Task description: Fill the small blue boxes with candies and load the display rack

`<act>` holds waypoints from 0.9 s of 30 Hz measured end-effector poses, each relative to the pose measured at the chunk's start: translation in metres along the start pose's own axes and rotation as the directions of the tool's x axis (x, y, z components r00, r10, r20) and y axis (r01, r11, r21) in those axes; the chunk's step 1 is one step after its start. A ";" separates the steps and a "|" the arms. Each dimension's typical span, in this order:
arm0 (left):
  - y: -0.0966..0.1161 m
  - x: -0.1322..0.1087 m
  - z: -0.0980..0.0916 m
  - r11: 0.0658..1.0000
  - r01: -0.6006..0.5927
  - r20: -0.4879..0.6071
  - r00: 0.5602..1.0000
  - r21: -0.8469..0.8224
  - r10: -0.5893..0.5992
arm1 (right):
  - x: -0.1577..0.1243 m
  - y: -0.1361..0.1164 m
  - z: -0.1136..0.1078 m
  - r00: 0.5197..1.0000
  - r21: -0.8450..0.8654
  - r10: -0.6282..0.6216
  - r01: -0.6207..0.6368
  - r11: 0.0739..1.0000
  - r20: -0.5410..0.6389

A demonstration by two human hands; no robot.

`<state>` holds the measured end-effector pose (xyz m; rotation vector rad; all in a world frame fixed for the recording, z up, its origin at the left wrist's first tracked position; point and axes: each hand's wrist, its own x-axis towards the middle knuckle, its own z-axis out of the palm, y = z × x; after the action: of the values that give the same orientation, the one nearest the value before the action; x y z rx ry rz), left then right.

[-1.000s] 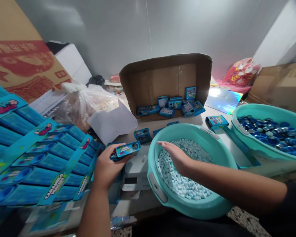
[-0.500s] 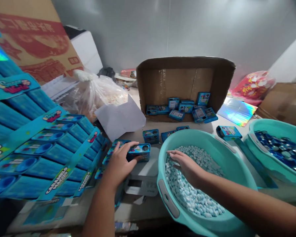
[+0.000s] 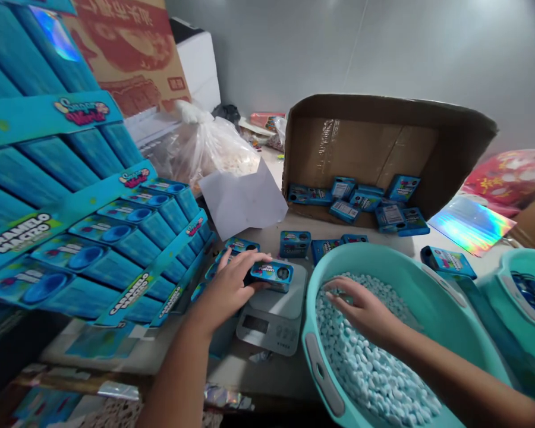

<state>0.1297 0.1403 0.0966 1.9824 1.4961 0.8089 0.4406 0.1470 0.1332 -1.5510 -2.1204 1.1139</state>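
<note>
My left hand (image 3: pixel 232 282) is closed around a small blue candy box (image 3: pixel 271 274), fingers over its far side and thumb at the near side. The box lies on the plate of a pale kitchen scale (image 3: pixel 267 333). Inside a turquoise tub (image 3: pixel 446 315), my right hand (image 3: pixel 361 306) reaches into pale blue candies (image 3: pixel 374 362) near the left wall. Its fingers are bent and the thumb stands a little apart, with candies around the fingertips. More blue boxes (image 3: pixel 242 245) lie left of the scale, partly behind my left hand, and another box (image 3: pixel 295 244) stands behind it.
A tall blue display (image 3: pixel 84 196) of stacked boxes leans in at the left. Behind the tub, an open carton (image 3: pixel 365 142) on its side holds several blue boxes. A second turquoise tub (image 3: pixel 517 279) stands right. White paper (image 3: pixel 243 202) and a plastic bag (image 3: pixel 218 142) lie behind.
The view has swung left, so most things sit further right in the picture. My left hand still grips the box on the scale; my right hand stays among the candies, its fingers slightly lower.
</note>
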 end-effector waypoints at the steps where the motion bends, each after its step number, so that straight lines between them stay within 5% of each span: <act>1: 0.001 -0.001 0.000 1.000 -0.008 0.005 1.000 0.002 0.008 | -0.002 -0.003 0.001 0.998 -0.079 -0.029 0.034 0.996 0.055; 5: -0.001 -0.002 0.000 0.998 0.021 -0.055 0.998 -0.060 -0.025 | -0.012 -0.016 0.005 0.963 -0.367 -0.030 0.130 0.921 0.266; 8: -0.003 -0.003 0.001 0.959 0.097 -0.162 0.976 -0.266 -0.144 | -0.016 -0.019 0.006 0.938 -0.460 -0.014 0.183 0.869 0.346; 13: -0.003 -0.002 0.002 0.900 0.203 -0.231 0.923 -0.386 -0.308 | -0.014 -0.017 0.003 0.903 -0.473 0.039 0.188 0.861 0.429; 27: 0.006 0.004 0.001 0.890 0.249 -0.317 0.870 -0.382 -0.379 | -0.018 -0.010 -0.001 0.870 -0.422 0.180 0.034 0.906 0.458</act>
<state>0.1349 0.1425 0.1004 1.3311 1.7099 1.2572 0.4418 0.1298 0.1448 -1.6703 -2.8171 1.2408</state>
